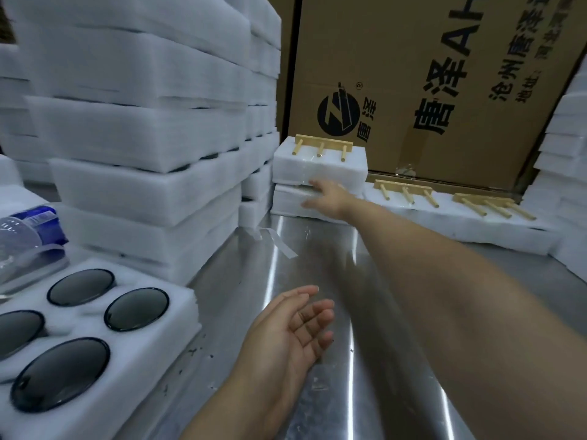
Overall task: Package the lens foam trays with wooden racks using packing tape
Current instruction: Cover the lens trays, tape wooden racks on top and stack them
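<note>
Where the taped foam pack (320, 168) with its wooden rack (322, 146) sits at the far end of the table (247, 296), the right hand (324, 198) touches its front, fingers straight, holding nothing. I think a gentle push will set it square. The left hand (292, 325) rests palm up, empty. Three racks show, four dark lenses (136, 309).

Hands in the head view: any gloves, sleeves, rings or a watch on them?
No. The left hand and right hand are both bare, without gloves. Both forearms are uncovered as far as the frame shows. No ring, watch or wristband shows, though the right hand is blurred.
</note>
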